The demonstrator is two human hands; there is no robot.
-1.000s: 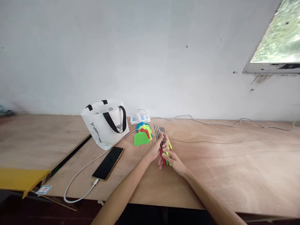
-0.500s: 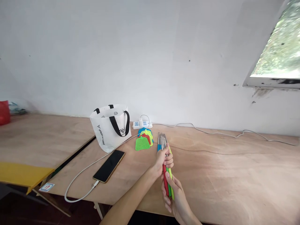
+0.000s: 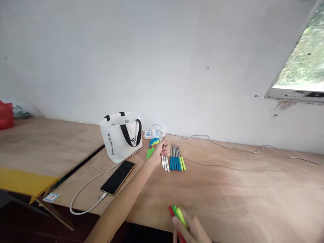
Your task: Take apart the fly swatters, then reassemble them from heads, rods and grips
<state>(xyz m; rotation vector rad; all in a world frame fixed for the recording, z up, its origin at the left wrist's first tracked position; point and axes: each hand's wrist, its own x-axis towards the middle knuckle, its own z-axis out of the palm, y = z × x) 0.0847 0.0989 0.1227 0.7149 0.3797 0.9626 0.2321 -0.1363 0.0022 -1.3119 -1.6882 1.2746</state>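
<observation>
My left hand (image 3: 162, 149) is closed around a bundle of slim silver metal rods (image 3: 165, 164), whose bare ends stick out above and below the fist. It is over the mesh fly swatter heads (image 3: 150, 153) and partly hides them. Low at the front edge, my right hand (image 3: 190, 229) grips red, green and yellow-green handles (image 3: 180, 216); it is slightly blurred and cut off by the frame. Just right of my left hand, a row of metal rods with blue and yellow-green handles (image 3: 177, 163) lies side by side on the table.
A white tote bag (image 3: 108, 141) with black straps stands left. A phone (image 3: 117, 178) lies before it on a white charging cable (image 3: 86, 185) leading to a power strip (image 3: 147, 135) by the wall. A gap (image 3: 86, 162) separates the wooden table (image 3: 240, 195) from another at left.
My hands have moved apart: the left went up and left with bare rods, the right down with the coloured handles. The row of blue and yellow-green handles now shows fully.
</observation>
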